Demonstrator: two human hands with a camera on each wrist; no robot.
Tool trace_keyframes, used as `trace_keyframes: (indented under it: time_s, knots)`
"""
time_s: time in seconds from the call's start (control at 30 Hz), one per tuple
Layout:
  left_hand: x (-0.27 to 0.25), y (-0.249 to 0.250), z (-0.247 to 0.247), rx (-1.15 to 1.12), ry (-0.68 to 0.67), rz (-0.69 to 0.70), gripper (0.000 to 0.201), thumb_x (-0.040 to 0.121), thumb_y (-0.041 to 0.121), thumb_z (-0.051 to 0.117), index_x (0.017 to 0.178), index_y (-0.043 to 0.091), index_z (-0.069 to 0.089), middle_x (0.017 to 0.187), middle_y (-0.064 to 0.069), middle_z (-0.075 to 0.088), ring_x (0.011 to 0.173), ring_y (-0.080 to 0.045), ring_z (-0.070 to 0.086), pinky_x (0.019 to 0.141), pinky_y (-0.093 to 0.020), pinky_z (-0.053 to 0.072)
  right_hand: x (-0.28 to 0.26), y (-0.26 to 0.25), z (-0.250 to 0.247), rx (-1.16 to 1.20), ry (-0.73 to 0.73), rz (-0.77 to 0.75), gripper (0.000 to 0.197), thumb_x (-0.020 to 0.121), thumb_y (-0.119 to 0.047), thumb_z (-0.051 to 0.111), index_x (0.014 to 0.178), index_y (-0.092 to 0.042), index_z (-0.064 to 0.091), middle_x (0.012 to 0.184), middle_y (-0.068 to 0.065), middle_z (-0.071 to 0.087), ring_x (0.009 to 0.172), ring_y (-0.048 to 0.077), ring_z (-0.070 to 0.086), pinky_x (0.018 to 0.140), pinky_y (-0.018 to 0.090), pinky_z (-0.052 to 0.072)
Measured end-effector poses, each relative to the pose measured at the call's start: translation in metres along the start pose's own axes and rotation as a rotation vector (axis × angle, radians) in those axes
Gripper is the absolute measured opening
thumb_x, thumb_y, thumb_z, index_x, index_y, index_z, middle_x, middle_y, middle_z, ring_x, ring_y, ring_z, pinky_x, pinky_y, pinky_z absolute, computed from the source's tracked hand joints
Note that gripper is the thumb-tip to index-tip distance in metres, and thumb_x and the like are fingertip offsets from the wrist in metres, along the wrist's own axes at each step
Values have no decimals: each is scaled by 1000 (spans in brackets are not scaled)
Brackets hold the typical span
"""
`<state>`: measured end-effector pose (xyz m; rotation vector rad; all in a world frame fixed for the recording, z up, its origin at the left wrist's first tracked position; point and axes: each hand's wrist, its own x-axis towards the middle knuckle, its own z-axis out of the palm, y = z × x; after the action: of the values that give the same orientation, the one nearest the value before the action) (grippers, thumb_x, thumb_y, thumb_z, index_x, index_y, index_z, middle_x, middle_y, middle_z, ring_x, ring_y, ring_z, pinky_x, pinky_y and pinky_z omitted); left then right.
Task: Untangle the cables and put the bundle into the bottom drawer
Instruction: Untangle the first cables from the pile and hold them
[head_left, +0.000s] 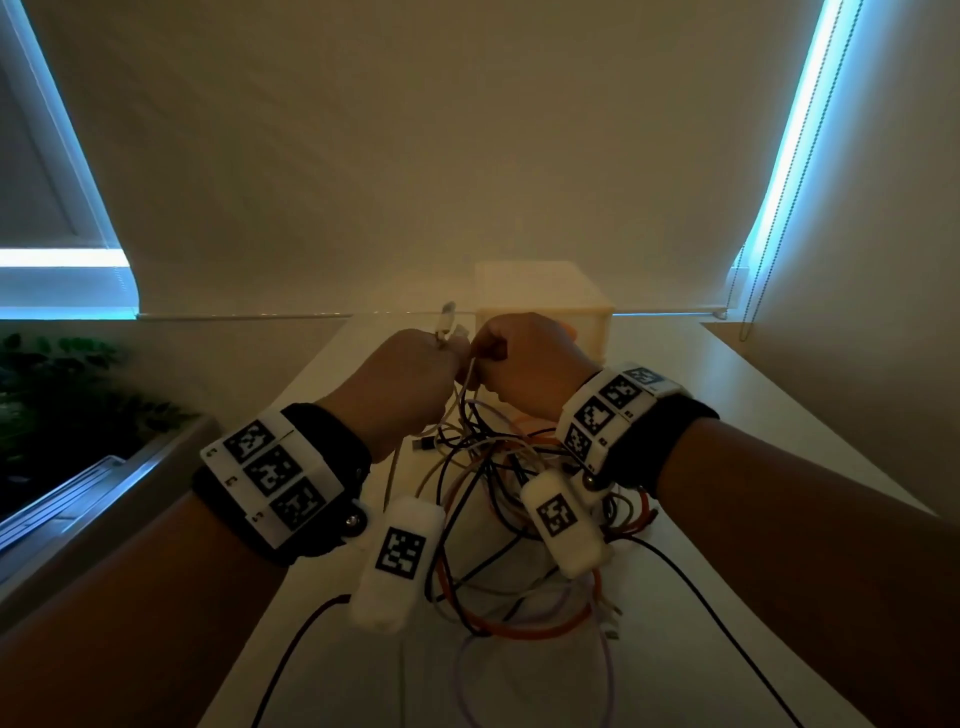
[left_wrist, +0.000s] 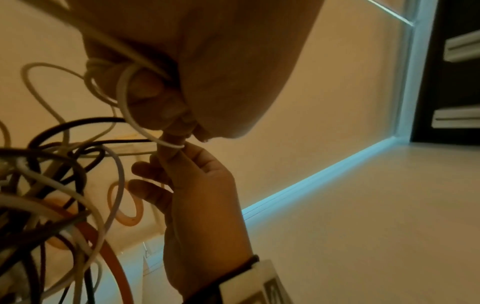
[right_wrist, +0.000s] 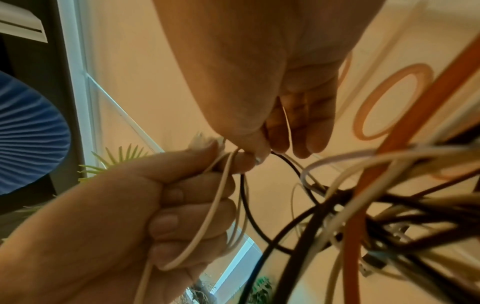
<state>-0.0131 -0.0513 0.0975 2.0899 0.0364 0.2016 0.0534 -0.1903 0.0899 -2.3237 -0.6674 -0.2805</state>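
The cables (head_left: 498, 467) were a mix of black, white, cream and pale purple, and one thick cable (head_left: 519, 631) was bright orange. The counter (head_left: 701, 405) was white. The drawer box (head_left: 540, 296) was pale cream. Both wrist bands (head_left: 275, 478) were white with black and white square patterns on black straps. The blind (head_left: 415, 156) was tan, with blue light at its edges. The plant (head_left: 57, 395) was dark green.

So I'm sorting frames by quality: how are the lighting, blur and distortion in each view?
Head view: dim, warm cast, blue glare at the window edges, wide-angle bending, hands dark. Left wrist view: left hand soft, cable tangle blurred. Right wrist view: right hand soft, tangle smeared.
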Motion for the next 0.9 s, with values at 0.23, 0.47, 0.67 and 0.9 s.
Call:
trace_keyframes:
  time_s: [0.23, 0.47, 0.67, 0.9]
  knots:
    - [5, 0, -9, -240, -102, -88, 32, 105, 30, 50, 86, 5, 60, 60, -2, 36, 44, -12, 28, 43, -22, 23, -19, 12, 27, 202, 45, 88, 26, 86, -34, 72, 104, -23, 57, 91, -3, 67, 80, 14, 66, 69, 34, 57]
    - [18, 5, -40, -821, -36, -103, 39, 108, 34, 43, 75, 14, 51, 52, 6, 27, 40, -8, 21, 38, -16, 20, -39, 26, 36, 12, -128, 28, 24, 90, -48, 64, 86, -24, 63, 79, -8, 60, 76, 9, 57, 61, 25, 41]
    - [24, 4, -68, -994, 77, -54, 43, 109, 30, 41, 68, 18, 47, 46, 7, 29, 36, -7, 24, 33, -17, 26, -42, 42, 24, 41, -110, -106, 21, 93, -40, 62, 83, -22, 59, 79, -3, 61, 75, 13, 57, 64, 28, 42]
    - [36, -14, -87, -1007, 161, -103, 51, 110, 21, 35, 60, 19, 48, 45, 5, 27, 38, -11, 23, 36, -16, 25, -49, 64, 8, 310, -118, 13, 27, 92, -43, 58, 103, -21, 67, 101, 4, 72, 98, 21, 67, 93, 48, 53]
